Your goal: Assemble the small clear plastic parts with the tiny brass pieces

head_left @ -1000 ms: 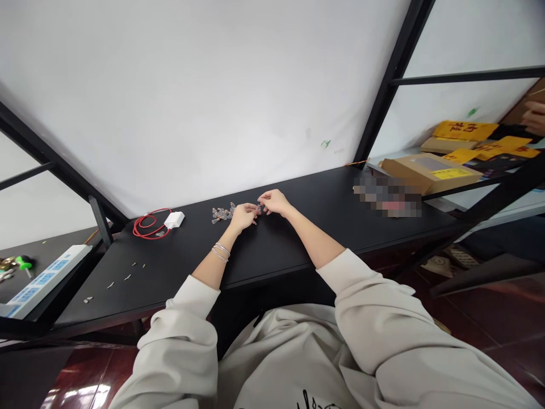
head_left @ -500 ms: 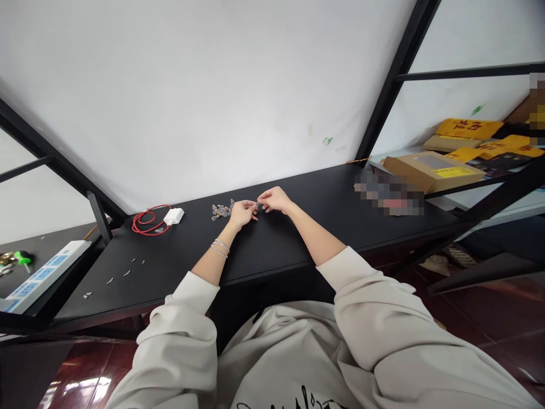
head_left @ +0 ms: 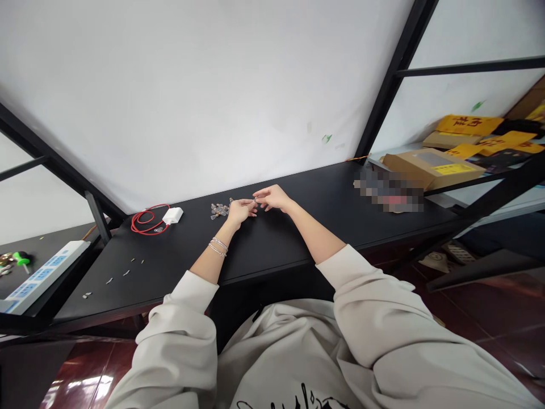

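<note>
My left hand (head_left: 240, 212) and my right hand (head_left: 273, 197) meet over the black table (head_left: 272, 241), their fingertips almost touching. Between them is a small clear piece (head_left: 256, 200), too tiny for me to make out its kind. Both hands have thumb and fingers pinched together at it, and fingers partly cover it. Just left of my left hand lies a little heap of clear pieces with brownish bits (head_left: 218, 211). Part of this heap is hidden behind that hand.
A red cable (head_left: 142, 230) with a white charger (head_left: 172, 216) lies to the left. Several tiny bits (head_left: 109, 280) are scattered at the table's left end. A power strip (head_left: 45, 278) sits further left. Cardboard boxes (head_left: 430, 167) and a blurred-out item (head_left: 389, 192) are at the right.
Both hands stay in nearly the same place, with only small finger movements around the clear piece. The fingertips are slightly closer together now.
</note>
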A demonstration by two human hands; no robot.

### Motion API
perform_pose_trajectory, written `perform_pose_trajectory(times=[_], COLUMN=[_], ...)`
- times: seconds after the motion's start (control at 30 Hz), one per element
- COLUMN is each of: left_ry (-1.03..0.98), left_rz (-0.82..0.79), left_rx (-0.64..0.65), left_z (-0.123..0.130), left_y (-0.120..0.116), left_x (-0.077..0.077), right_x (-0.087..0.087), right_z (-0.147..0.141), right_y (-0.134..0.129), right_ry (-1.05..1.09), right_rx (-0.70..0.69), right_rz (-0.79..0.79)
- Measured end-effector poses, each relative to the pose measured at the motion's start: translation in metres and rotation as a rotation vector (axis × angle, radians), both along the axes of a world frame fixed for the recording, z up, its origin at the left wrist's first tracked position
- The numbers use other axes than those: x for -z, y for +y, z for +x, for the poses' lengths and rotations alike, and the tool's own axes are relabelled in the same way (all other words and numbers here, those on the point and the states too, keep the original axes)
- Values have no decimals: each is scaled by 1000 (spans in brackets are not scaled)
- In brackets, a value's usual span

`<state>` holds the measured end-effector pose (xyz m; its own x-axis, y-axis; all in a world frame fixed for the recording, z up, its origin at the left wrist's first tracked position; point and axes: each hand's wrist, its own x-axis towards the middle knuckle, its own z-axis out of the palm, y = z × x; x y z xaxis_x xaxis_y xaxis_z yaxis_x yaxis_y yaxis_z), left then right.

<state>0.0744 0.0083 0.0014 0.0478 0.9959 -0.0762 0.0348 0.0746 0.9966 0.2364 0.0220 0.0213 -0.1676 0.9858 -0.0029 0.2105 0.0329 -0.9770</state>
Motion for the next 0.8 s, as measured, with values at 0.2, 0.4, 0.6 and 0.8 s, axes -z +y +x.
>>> perform_pose_trajectory(times=[0.2,0.4,0.6,0.8], left_ry=[-64,-76,-60,-33], left_rz=[-36,-44,-41,-36], left_rx=[-50,-51,-7,14], left_z=[0,0,0,0], left_y=[3,2,2,3], left_x=[0,-2,-3,0], right_x=[11,17,16,14], right_z=[-1,-13,-15,-14], right_y=[8,3,1,-1], right_ry=[-235,-431,-446,-489], right_rx=[27,79,111,73], right_rz=[251,451,422,439])
